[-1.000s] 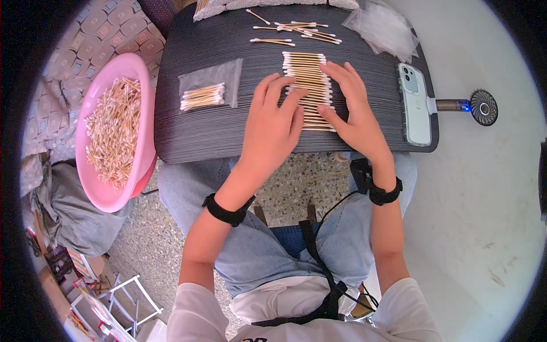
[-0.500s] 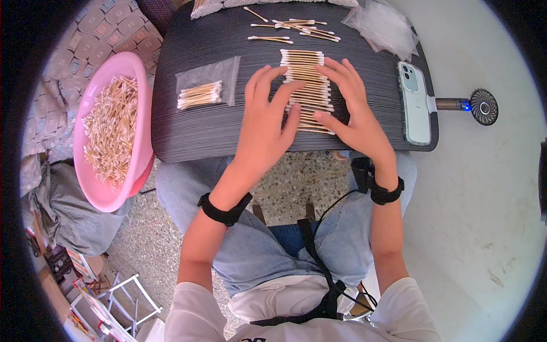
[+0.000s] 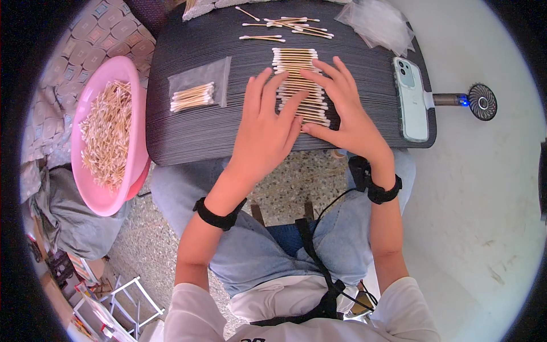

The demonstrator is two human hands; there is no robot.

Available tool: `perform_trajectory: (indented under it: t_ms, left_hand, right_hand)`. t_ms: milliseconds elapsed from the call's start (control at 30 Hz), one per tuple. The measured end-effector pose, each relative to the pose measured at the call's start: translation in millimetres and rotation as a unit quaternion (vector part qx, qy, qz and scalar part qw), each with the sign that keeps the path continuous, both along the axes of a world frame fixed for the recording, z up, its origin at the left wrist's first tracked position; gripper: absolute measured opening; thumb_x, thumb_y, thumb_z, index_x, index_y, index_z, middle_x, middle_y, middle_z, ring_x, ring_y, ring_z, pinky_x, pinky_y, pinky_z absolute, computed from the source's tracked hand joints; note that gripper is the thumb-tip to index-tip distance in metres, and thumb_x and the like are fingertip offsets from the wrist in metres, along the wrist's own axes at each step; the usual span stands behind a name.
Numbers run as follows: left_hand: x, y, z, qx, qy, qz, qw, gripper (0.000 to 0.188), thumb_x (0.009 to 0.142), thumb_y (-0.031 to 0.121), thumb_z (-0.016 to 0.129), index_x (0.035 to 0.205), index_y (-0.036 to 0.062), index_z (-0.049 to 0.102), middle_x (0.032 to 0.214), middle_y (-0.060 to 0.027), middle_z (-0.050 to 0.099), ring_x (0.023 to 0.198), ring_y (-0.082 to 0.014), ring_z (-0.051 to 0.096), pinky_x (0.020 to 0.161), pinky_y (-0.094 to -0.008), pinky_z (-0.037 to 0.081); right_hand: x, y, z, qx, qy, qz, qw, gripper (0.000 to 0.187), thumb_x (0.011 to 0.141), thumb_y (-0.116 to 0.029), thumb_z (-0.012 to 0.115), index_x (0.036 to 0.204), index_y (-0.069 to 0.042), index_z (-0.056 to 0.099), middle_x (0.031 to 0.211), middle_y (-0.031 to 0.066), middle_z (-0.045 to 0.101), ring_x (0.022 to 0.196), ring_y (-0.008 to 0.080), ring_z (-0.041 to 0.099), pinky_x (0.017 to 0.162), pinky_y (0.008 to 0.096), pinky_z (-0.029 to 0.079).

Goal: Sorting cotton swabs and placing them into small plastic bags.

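A ladder-like row of cotton swabs point(image 3: 296, 57) with wooden sticks lies on the dark table, the sticks side by side from far to near. My left hand point(image 3: 263, 128) is at the row's left side, fingers apart, with index finger and thumb over its near part. My right hand point(image 3: 352, 122) is at the right side with fingers spread; its fingertips reach over the sticks and its thumb is at the near end. Both thumbs nearly meet there. The hands partly hide the row's middle and near end.
Left of the row lies a clear bag point(image 3: 219, 71) with swabs in it. A pink basin point(image 3: 138, 128) full of swabs stands at the left. Loose swabs point(image 3: 293, 23) lie at the far side. At the right are clear bags point(image 3: 379, 25), a phone point(image 3: 411, 105) and a small fan point(image 3: 482, 102).
The near swabs now lie closer together, drawn in toward the rest of the row. My thumbs have come together at its near end. The view has shifted slightly.
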State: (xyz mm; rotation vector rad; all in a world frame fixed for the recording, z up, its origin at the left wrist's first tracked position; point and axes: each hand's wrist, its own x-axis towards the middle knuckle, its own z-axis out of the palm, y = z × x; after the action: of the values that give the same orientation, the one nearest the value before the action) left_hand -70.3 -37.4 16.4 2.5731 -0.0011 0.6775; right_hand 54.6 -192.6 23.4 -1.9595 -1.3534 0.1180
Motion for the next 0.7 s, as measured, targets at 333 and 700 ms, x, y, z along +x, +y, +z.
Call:
perform_trajectory:
  t_ms: [333, 700]
  left_hand:
    - [0.1, -1.1, -0.6, 0.052, 0.018, -0.005, 0.998, 0.041, 0.087, 0.012, 0.060, 0.128, 0.0082, 0.055, 0.138, -0.0187, 0.040, 0.136, -0.0419, 0.031, 0.114, -0.0578, 0.025]
    - [2.1, 1.8, -3.3, -0.086, -0.015, 0.027, 0.996, 0.050, 0.092, 0.014, 0.059, 0.139, 0.0042, 0.043, 0.143, -0.0203, 0.038, 0.137, -0.0418, 0.031, 0.115, -0.0499, 0.024]
  right_hand:
    - [1.6, -9.7, 1.2, 0.002, 0.044, 0.020, 0.999, 0.074, 0.079, -0.032, 0.075, 0.144, -0.016, 0.043, 0.152, 0.0145, 0.033, 0.146, 0.0429, 0.013, 0.117, 0.0547, 0.016]
    - [0.5, -7.4, 5.5, -0.001, 0.056, 0.017, 0.998, 0.081, 0.073, -0.030, 0.080, 0.144, -0.018, 0.043, 0.153, 0.0141, 0.031, 0.147, 0.0414, 0.012, 0.118, 0.0535, 0.017]
